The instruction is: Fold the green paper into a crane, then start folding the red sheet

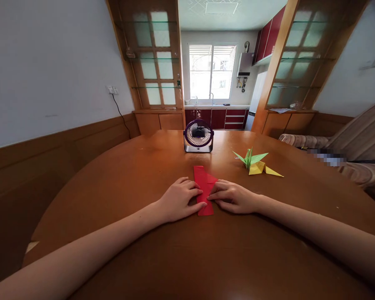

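A folded red paper strip (pixel 203 179) lies flat on the round wooden table (pixel 137 175), running away from me. My left hand (pixel 178 199) rests on its left side, fingertips pressing the paper. From the right, my right hand (pixel 233 196) presses the strip's edge, and a small folded flap sits under its fingers. The fingertips of both hands nearly meet on the paper. Neither hand lifts it.
A small purple desk fan (pixel 198 135) stands beyond the paper. A green paper crane (pixel 249 157) and a yellow one (pixel 262 168) sit at the right. A striped sofa (pixel 356 146) is at the far right, and a kitchen lies beyond the table.
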`<move>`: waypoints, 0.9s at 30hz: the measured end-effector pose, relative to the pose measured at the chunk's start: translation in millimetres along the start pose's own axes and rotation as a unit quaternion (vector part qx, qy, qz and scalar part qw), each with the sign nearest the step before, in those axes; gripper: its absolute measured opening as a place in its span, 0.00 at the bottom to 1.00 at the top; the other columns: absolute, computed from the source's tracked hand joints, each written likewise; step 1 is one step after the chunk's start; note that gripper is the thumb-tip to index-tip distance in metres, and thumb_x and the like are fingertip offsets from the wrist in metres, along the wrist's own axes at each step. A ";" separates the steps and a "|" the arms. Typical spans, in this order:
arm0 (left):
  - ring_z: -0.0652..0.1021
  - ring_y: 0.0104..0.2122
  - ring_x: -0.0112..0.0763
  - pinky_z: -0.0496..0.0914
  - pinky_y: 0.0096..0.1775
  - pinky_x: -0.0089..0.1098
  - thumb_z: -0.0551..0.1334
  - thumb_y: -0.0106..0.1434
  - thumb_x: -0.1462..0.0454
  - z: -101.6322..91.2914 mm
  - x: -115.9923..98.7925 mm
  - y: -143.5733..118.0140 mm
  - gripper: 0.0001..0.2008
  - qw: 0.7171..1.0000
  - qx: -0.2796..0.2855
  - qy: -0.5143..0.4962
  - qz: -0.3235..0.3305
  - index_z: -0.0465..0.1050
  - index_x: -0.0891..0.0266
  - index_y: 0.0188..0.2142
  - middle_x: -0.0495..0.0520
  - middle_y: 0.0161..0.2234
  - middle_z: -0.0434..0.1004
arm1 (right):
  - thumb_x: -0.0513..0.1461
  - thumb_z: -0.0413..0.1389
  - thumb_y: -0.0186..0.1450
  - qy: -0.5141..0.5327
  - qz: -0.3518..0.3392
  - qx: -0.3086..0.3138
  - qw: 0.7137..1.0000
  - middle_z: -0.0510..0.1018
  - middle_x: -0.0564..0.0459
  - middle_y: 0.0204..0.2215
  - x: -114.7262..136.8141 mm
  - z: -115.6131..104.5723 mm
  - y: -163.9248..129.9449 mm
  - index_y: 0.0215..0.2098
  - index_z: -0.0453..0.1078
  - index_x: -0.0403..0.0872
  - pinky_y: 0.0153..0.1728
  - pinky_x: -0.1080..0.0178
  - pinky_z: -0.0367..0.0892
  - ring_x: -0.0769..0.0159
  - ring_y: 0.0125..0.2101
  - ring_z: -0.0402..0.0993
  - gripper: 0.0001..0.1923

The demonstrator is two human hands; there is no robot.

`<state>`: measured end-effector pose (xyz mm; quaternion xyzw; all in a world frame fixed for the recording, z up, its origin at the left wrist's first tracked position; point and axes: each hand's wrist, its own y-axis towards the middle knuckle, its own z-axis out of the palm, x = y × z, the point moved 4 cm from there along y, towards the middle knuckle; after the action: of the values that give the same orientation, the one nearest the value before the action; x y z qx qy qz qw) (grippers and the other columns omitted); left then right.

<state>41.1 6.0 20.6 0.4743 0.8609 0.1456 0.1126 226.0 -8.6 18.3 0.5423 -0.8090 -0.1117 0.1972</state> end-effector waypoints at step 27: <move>0.77 0.38 0.33 0.69 0.42 0.34 0.55 0.69 0.59 -9.5 -5.7 -4.6 0.11 0.980 -0.024 -0.006 0.199 0.76 0.58 0.41 0.55 0.36 0.79 | 0.31 0.51 0.66 0.029 0.031 -0.017 0.999 0.74 0.45 0.46 -4.1 1.9 -0.9 0.49 0.72 0.46 0.49 0.55 0.67 0.61 0.46 0.70 0.15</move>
<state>37.3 -2.5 28.1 0.6341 0.7448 0.1832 0.0981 227.3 -5.3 15.4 0.5167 -0.8174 -0.1031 0.2330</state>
